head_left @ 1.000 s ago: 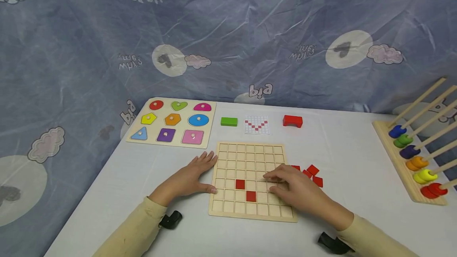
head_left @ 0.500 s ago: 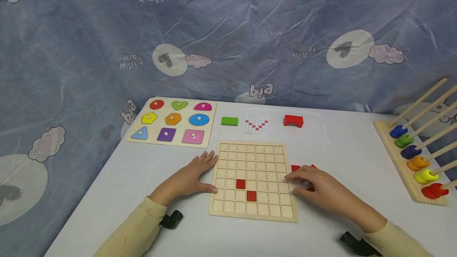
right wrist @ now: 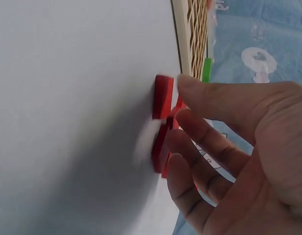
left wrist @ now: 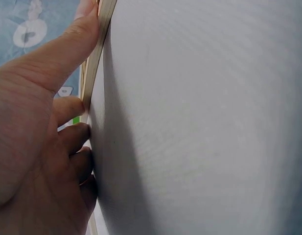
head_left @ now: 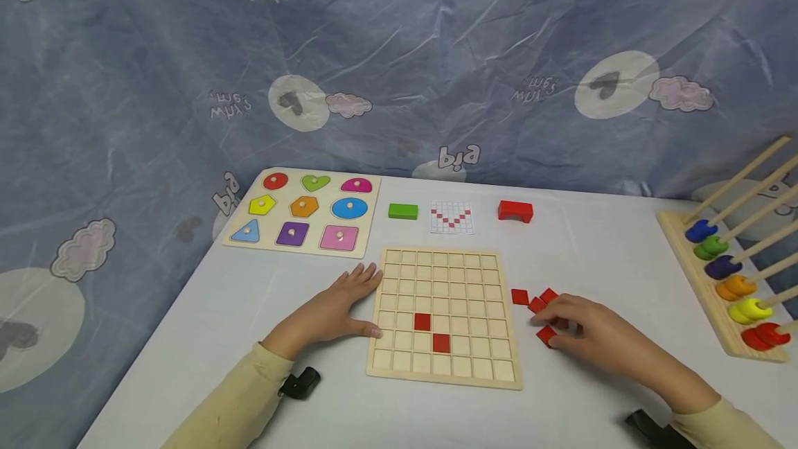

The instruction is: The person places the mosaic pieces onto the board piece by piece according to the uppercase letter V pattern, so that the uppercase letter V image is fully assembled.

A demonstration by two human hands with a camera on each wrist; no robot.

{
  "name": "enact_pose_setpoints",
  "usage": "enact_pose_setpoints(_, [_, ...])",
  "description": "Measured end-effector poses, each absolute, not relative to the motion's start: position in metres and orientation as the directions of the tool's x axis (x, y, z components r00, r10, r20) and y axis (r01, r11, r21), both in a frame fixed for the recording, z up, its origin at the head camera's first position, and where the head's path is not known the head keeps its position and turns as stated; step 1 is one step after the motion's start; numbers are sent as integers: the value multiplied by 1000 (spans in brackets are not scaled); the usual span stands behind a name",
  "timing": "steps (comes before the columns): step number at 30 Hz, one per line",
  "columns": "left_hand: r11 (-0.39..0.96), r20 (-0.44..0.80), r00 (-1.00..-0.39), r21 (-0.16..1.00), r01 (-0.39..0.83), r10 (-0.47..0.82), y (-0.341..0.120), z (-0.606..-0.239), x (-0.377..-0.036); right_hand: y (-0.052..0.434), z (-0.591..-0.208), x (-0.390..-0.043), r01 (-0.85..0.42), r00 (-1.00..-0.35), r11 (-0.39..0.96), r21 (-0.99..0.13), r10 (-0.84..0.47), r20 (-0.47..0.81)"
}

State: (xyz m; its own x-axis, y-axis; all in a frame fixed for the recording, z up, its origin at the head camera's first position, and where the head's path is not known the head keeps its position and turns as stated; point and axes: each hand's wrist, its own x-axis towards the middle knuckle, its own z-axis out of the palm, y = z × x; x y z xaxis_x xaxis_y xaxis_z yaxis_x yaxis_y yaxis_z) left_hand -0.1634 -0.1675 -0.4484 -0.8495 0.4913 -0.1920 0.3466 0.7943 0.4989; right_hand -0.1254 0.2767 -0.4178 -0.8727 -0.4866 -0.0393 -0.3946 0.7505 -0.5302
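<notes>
A wooden grid board lies on the white table, with two red tiles set in its lower cells. My left hand lies flat on the table, fingers and thumb pressed against the board's left edge. Several loose red tiles lie right of the board. My right hand is over them, thumb and curled fingers pinching one red tile. In the right wrist view the thumb touches that tile, and the fingers partly hide the other tiles.
A shape puzzle board lies at the back left. A green block, a pattern card and a red arch block sit behind the grid board. A ring rack stands at the right edge.
My right hand has moved off the grid board to the right, onto the loose red tiles. The left hand and the board have stayed put.
</notes>
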Motion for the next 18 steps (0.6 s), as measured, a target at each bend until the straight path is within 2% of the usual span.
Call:
enact_pose_setpoints(6, [786,-181,-848,508,352,498,-167,-448,-163,280,-423,-126,-395,-866,766,-507,-495,-74])
enact_pose_setpoints(18, [791,-184,-850,501,351,494,-167,-449,-163,267,-434,-125,-470,-866,736,-487,-491,93])
